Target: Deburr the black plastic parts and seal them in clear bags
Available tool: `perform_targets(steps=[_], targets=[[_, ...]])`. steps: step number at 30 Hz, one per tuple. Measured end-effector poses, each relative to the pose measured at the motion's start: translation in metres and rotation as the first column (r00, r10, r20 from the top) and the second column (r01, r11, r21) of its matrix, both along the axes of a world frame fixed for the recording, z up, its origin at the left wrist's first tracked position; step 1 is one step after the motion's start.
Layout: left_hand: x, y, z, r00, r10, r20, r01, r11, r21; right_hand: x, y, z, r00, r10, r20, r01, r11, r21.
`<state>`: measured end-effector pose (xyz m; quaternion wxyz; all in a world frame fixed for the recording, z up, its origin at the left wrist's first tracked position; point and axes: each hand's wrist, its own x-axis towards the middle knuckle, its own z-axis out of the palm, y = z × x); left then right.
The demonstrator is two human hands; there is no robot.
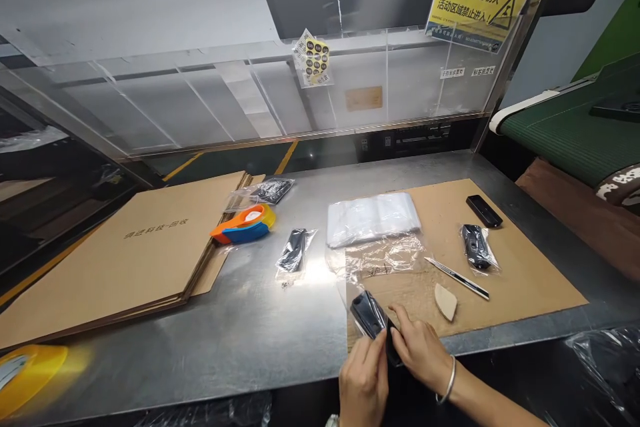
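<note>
A black plastic case (368,312) in a clear bag slants across the front edge of a cardboard sheet (530,287). My left hand (364,377) pinches at its lower side, thumb and forefinger together. From the right, my right hand (423,350) grips the dark lower end, its forefinger raised. The fingers partly cover that end, so whether it is one piece or two cannot be made out. Just beyond lies a stack of clear plastic bags (374,219). A tan wedge-shaped piece (445,302) and a slim utility knife (457,277) rest right of my hands.
At right are a bagged black case (477,247) and an open black shell (484,211). Another bagged black part (294,250) lies on the metal table (250,327). Further left are an orange-and-blue tape dispenser (245,224), cardboard stack (150,240) and yellow tape roll (33,377).
</note>
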<state>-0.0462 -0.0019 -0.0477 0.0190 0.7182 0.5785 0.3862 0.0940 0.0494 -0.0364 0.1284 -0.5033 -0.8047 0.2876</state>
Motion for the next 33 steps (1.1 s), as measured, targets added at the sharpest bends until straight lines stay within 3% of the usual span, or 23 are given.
perform_targets(steps=[4,9,11,15,21,24,28,31,33], targets=[[-0.011,0.005,0.013,0.998,0.048,0.05,-0.045,0.996,-0.073,0.006,0.007,0.008,0.997,0.049,-0.055,-0.051,0.999,-0.021],[-0.002,-0.003,0.011,0.978,-0.196,-0.075,0.204,0.972,0.113,0.012,0.01,0.009,0.997,0.022,-0.077,-0.025,0.999,-0.041],[0.005,-0.004,0.014,0.973,-0.223,-0.052,0.228,0.965,0.127,0.01,0.004,0.011,0.998,-0.009,-0.057,0.008,1.0,-0.007],[0.009,0.008,0.028,0.991,-0.092,0.101,0.094,0.995,-0.017,0.006,-0.002,0.022,0.998,-0.029,-0.06,0.029,1.0,-0.001],[0.004,0.024,0.049,0.983,-0.14,-0.117,0.109,0.966,-0.234,0.027,0.02,0.049,0.956,-0.025,-0.293,-0.031,0.982,-0.186],[0.006,0.027,0.064,0.979,-0.204,-0.021,0.194,0.954,-0.228,0.037,0.025,0.055,0.883,-0.107,-0.457,-0.067,0.935,-0.348],[0.016,0.036,0.083,0.965,-0.223,0.137,0.238,0.965,-0.111,0.044,0.018,0.042,0.713,-0.375,-0.592,0.015,0.853,-0.522],[0.031,0.044,0.088,0.955,-0.257,0.147,0.271,0.959,-0.087,0.047,0.0,0.023,0.576,-0.574,-0.582,0.091,0.752,-0.653],[0.044,0.046,0.086,0.935,-0.327,0.139,0.335,0.942,-0.036,0.048,-0.015,0.012,0.534,-0.654,-0.537,0.059,0.662,-0.748]])
